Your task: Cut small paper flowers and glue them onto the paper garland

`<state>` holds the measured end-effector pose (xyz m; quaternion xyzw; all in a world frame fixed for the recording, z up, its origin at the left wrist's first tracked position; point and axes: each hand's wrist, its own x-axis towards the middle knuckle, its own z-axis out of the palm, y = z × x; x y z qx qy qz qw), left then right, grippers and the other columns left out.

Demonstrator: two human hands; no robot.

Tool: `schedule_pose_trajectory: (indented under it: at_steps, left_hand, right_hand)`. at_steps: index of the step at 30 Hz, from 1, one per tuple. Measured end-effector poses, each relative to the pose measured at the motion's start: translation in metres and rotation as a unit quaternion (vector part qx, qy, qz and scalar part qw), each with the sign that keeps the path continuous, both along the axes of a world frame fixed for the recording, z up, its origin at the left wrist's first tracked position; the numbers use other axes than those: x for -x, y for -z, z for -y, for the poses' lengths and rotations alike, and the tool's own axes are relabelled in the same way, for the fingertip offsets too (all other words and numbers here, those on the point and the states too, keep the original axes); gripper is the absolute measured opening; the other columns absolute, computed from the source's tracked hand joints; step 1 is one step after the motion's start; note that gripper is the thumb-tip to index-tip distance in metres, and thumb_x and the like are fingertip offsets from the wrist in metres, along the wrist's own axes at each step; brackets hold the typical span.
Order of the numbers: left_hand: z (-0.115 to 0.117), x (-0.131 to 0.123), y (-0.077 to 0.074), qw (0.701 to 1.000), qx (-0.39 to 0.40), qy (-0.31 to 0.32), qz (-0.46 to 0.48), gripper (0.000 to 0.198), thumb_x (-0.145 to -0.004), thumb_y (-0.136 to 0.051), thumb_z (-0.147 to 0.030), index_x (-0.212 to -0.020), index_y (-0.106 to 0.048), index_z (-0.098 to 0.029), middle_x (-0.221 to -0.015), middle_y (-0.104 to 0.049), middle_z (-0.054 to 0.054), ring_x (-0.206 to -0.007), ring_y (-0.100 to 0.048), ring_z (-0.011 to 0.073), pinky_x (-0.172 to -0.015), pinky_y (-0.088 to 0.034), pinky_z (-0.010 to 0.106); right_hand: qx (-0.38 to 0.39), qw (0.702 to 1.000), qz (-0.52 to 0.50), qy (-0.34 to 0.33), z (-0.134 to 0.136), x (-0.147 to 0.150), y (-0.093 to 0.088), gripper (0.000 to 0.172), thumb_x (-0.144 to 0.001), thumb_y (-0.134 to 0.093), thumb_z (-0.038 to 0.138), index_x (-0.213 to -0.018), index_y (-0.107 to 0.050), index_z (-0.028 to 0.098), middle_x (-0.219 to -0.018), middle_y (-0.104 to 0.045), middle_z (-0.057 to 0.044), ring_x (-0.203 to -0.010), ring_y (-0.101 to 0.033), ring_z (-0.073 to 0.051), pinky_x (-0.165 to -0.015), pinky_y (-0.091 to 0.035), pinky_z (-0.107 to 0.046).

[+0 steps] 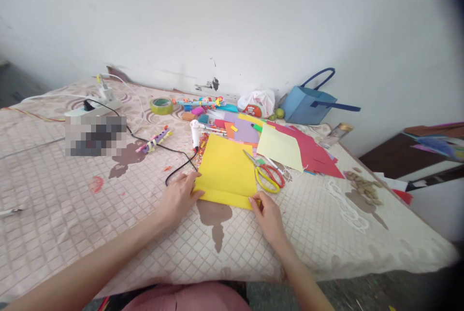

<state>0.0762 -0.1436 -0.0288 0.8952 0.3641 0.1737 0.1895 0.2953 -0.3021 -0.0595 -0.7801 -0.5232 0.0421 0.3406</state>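
Observation:
A yellow craft sheet point(228, 163) lies in front of me on the table, its near edge folded over into a narrow strip. My left hand point(180, 194) grips the left end of that fold, thumb and fingers closed on it. At the right end of the strip, my right hand point(267, 212) pinches the corner between thumb and fingers. Scissors point(267, 178) with red and yellow handles rest against the sheet's right side, blades partly over it. Just beyond its upper left corner stands a white glue gun point(195, 134) with a black cord.
Coloured papers point(306, 144) spread to the right, near white string point(348, 207) and peanuts point(366, 188). A blue bag point(308, 103) and white plastic bag point(257, 103) stand by the wall. Leftward are tape point(161, 106), a decorated stick point(155, 139) and a power strip point(92, 109).

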Motion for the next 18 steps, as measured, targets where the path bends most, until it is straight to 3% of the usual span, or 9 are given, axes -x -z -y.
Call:
schedule_pose_trajectory:
  at_steps: [6, 12, 18]
  left_hand:
    - [0.011, 0.012, 0.001, 1.000, 0.028, 0.004, 0.010, 0.031, -0.081, -0.050, -0.028, -0.111, -0.047, -0.020, -0.069, -0.055, -0.001, -0.073, -0.056, 0.0194, -0.064, -0.042, 0.029]
    - [0.014, 0.022, 0.005, 0.998, 0.055, -0.014, 0.039, 0.029, -0.081, -0.050, -0.027, -0.110, -0.048, -0.022, -0.075, -0.062, -0.001, -0.077, -0.058, 0.0196, -0.067, -0.043, 0.030]
    - [0.015, 0.021, 0.004, 1.000, 0.018, -0.017, 0.009, 0.031, -0.082, -0.048, -0.024, -0.112, -0.047, -0.021, -0.074, -0.061, 0.001, -0.077, -0.057, 0.0203, -0.067, -0.043, 0.031]
  right_hand:
    - [0.005, 0.999, -0.031, -0.017, 0.013, 0.003, -0.003, 0.019, -0.087, -0.044, 0.033, -0.077, -0.053, 0.019, -0.071, -0.059, -0.002, -0.064, -0.053, -0.016, -0.060, -0.040, -0.027]
    - [0.027, 0.999, 0.009, -0.025, 0.015, 0.001, 0.001, 0.018, -0.087, -0.045, 0.032, -0.077, -0.053, 0.020, -0.072, -0.059, -0.002, -0.065, -0.053, -0.017, -0.061, -0.039, -0.028]
    - [0.028, 0.998, 0.053, 0.005, 0.014, 0.004, 0.005, 0.018, -0.087, -0.045, 0.034, -0.076, -0.051, 0.020, -0.072, -0.059, -0.002, -0.068, -0.054, -0.018, -0.062, -0.039, -0.028]
